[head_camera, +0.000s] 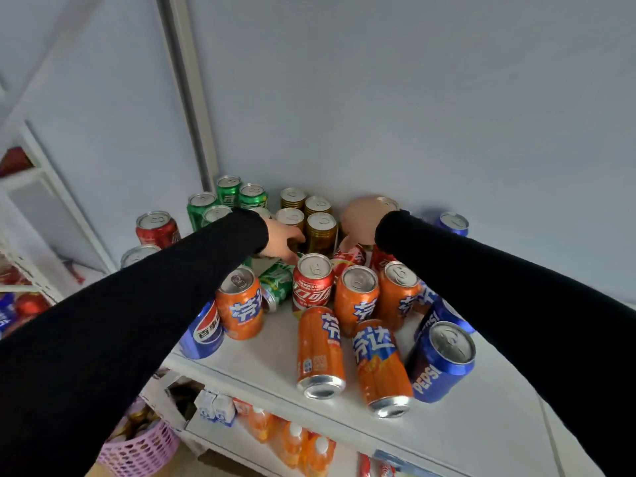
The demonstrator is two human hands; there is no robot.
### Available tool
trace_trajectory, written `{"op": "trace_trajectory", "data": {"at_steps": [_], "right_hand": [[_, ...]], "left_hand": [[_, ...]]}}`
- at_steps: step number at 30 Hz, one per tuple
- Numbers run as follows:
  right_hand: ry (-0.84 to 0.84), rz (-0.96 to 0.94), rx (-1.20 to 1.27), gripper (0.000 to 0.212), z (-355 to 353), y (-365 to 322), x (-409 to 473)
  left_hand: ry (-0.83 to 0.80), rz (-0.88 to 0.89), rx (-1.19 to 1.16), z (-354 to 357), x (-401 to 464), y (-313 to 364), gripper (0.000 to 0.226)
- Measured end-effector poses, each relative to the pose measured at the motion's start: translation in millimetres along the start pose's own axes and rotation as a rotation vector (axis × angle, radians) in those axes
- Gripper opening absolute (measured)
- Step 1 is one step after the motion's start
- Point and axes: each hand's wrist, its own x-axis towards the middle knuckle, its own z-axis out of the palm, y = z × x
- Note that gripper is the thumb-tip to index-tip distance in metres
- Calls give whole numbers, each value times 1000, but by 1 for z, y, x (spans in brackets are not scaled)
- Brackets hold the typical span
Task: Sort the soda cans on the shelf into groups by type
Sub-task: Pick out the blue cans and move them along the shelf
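1. Reaching over the white shelf [275,370], both arms in black sleeves stretch toward the back of a crowd of soda cans
2. The left hand [280,241] has its fingers curled down just in front of the gold cans [321,232], which stand upright in a tight group by the wall; the fingertips sit close above a green can [277,282] lying on its side, but whether they are clamped on anything I cannot tell
3. The right hand [361,220] is blurred and lies over the top of a can at the back, beside the gold group; its grasp cannot be made out either
4. Green cans [229,191] stand upright together at the back left, near the wall corner
5. A red can [156,228] stands apart on the left, and another red can [313,282] stands upright in the middle, touching the fallen green one
6. Orange cans are mixed: three upright ones [356,297] flank the middle red can, and two more [320,352] lie on their sides toward the front edge
7. A blue Pepsi can [442,361] leans tilted at the front right, another blue can [203,330] shows under the left sleeve, and a third [454,223] stands at the back right by the wall
8. Below the shelf, orange bottles [292,438] and a pink basket [141,449] are in view
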Motion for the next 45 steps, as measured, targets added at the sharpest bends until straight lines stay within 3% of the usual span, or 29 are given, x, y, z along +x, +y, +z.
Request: {"op": "trace_trajectory", "data": {"at_steps": [7,14,17,21,28,37,40,42,45], "right_hand": [[-124,-6,68,28,20,11,6],[-206,-36,271,65,18,9,5],[-152,-18,294,64,21,10,4],[27,-9,220,47,28,12,1],[214,-107,170,69,27,11,-4],[354,-285,199,35,28,16,-17],[379,-308,211,25,29,19,-22],[369,-317,228,17,29,21,-24],[359,-346,285,9,26,22,-28]], "left_hand": [[-89,-75,-176,17,16,6,66],[-71,-112,-307,15,9,6,55],[2,-85,-286,15,4,6,48],[188,-25,-278,11,-5,-1,49],[348,-19,-433,19,-12,-9,81],[382,-72,-341,15,-21,-15,68],[386,-97,-281,14,-23,-18,75],[424,-93,-244,12,-27,-15,81],[557,-46,-272,8,-48,2,71]]}}
